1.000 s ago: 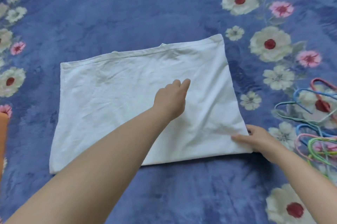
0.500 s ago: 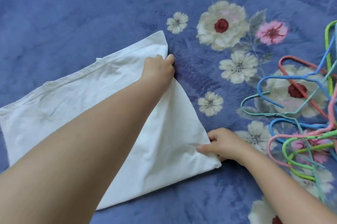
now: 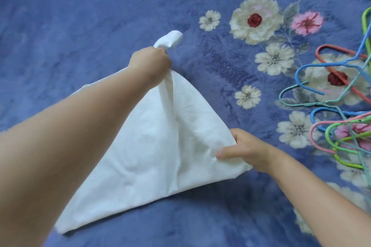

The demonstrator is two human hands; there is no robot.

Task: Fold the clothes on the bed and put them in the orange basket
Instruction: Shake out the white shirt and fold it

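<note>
Gripping 1 white garment (image 3: 152, 146), 2 hands.

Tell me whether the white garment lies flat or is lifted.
Partly lifted: left hand grips its far corner, right hand its near corner, bunching the white garment off the blanket.

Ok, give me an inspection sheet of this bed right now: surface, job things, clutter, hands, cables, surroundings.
Surface: blue floral blanket, covers the whole view.
Job's things: white garment, partly lifted at its right side; orange basket not seen.
Clutter: coloured hangers piled at right.
Hands: left hand grips the garment's far corner; right hand pinches its near right corner.
Cables: nothing seen.
Surroundings: nothing seen.
</note>
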